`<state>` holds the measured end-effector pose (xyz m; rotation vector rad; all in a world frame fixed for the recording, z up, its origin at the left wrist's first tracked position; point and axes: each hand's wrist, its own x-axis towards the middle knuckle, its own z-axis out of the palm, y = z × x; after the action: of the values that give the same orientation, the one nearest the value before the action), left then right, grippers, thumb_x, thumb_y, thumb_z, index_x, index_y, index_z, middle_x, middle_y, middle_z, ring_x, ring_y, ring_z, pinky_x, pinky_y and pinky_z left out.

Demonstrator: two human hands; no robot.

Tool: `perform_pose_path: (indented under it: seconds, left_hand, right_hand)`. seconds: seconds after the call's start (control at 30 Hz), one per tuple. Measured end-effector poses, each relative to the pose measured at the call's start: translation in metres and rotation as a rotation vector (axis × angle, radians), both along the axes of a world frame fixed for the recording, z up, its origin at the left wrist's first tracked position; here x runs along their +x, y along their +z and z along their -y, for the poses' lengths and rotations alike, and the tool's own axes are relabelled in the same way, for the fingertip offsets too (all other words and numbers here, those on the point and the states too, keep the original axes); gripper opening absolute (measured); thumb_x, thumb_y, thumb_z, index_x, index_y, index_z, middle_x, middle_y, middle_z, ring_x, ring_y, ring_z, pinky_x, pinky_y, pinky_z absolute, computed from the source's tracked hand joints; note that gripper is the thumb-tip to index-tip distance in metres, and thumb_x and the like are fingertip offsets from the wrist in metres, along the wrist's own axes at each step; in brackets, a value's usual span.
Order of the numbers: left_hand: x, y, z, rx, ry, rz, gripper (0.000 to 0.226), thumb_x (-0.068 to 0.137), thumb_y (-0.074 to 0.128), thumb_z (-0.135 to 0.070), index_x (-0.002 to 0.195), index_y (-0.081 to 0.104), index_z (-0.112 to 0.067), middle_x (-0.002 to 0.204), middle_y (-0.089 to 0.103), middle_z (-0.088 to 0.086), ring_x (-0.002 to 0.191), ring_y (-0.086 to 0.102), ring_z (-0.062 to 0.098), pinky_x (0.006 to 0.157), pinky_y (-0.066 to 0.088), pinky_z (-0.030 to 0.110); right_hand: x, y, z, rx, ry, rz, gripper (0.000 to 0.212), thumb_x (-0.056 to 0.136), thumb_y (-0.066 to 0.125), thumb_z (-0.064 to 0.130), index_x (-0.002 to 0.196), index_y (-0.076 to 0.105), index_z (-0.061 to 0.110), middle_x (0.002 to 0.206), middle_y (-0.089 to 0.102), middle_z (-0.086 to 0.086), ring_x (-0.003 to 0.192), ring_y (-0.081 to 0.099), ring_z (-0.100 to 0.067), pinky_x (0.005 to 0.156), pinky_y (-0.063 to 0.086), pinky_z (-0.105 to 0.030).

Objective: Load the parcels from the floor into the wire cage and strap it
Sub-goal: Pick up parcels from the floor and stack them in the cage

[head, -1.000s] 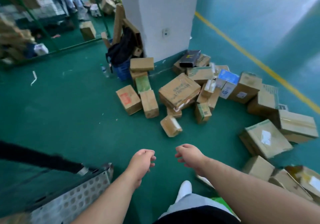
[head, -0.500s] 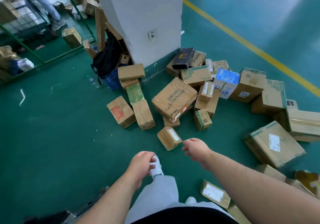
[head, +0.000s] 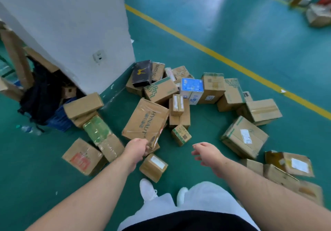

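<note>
Your left hand (head: 137,146) sat at a corner of the HYNAUT box (head: 145,119), grip unclear, right hand (head: 206,152) spread empty; lifted by that corner alone, it could slip.

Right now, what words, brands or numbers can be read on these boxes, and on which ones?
"HYNAUT": printed on the big taped box in the middle.
The shipping labels on other boxes: too blurred to read.
The black box: a gold emblem, no legible words.
The blue-topped box: print too small to read.
</note>
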<state>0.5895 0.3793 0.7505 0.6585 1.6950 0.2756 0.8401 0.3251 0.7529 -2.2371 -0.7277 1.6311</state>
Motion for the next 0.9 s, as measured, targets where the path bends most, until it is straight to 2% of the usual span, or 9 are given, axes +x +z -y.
perform_pose_path:
  seconds: [0.13,0.3,0.5,0.63,0.73,0.8,0.9]
  left_hand:
    - [0.043,-0.002,-0.053,-0.013,-0.07,0.041,0.022,0.102,0.049,-0.024,0.112,0.063,-0.009,0.093,0.063,0.006,0.082,0.054,0.02,0.066,0.042,0.031]
    - [0.113,-0.007,-0.086,-0.08,-0.152,0.015,0.02,0.101,0.055,-0.03,0.113,0.064,-0.017,0.108,0.071,0.004,0.096,0.068,0.022,0.083,0.055,0.036]
    - [0.21,-0.013,-0.147,-0.123,-0.166,-0.083,0.02,0.103,0.052,-0.029,0.113,0.064,-0.017,0.11,0.069,0.004,0.102,0.066,0.024,0.088,0.054,0.039]
    - [0.294,-0.008,-0.199,-0.131,-0.165,-0.097,0.017,0.104,0.051,-0.026,0.109,0.064,-0.017,0.11,0.069,0.003,0.102,0.066,0.023,0.082,0.051,0.034]
    - [0.347,-0.012,-0.233,-0.099,-0.211,-0.097,0.019,0.104,0.051,-0.029,0.108,0.065,-0.015,0.109,0.07,0.009,0.1,0.066,0.021,0.093,0.055,0.04]
    - [0.377,-0.012,-0.25,-0.098,-0.212,-0.099,0.021,0.104,0.053,-0.031,0.108,0.065,-0.015,0.109,0.071,0.008,0.101,0.068,0.022,0.093,0.057,0.041]
    - [0.411,-0.012,-0.27,-0.114,-0.199,-0.074,0.019,0.101,0.055,-0.03,0.106,0.068,-0.017,0.107,0.072,0.006,0.101,0.069,0.023,0.094,0.058,0.041]
  right_hand:
    - [0.028,-0.004,-0.02,-0.027,-0.062,-0.002,0.023,0.102,0.05,0.03,0.112,0.065,0.016,0.11,0.071,-0.004,0.098,0.067,-0.02,0.076,0.05,-0.031]
    - [0.087,-0.018,-0.061,-0.019,-0.136,-0.021,0.022,0.101,0.051,0.031,0.109,0.066,0.018,0.107,0.072,-0.002,0.095,0.069,-0.019,0.082,0.052,-0.034]
    - [0.189,-0.041,-0.134,-0.04,-0.151,-0.071,0.021,0.102,0.047,0.03,0.108,0.064,0.018,0.108,0.071,-0.002,0.105,0.068,-0.022,0.089,0.054,-0.037]
    - [0.273,-0.046,-0.18,-0.059,-0.122,-0.04,0.022,0.1,0.047,0.025,0.105,0.065,0.014,0.106,0.072,-0.002,0.09,0.066,-0.018,0.075,0.051,-0.031]
    - [0.327,-0.051,-0.207,-0.073,-0.107,0.027,0.023,0.099,0.046,0.024,0.102,0.066,0.012,0.102,0.072,-0.005,0.09,0.066,-0.023,0.08,0.053,-0.035]
    - [0.355,-0.054,-0.221,-0.084,-0.13,0.038,0.023,0.098,0.046,0.025,0.102,0.066,0.012,0.103,0.072,-0.008,0.084,0.063,-0.023,0.077,0.051,-0.035]
    - [0.381,-0.058,-0.236,-0.097,-0.175,0.028,0.022,0.098,0.046,0.026,0.103,0.065,0.015,0.1,0.072,-0.004,0.08,0.061,-0.02,0.078,0.053,-0.035]
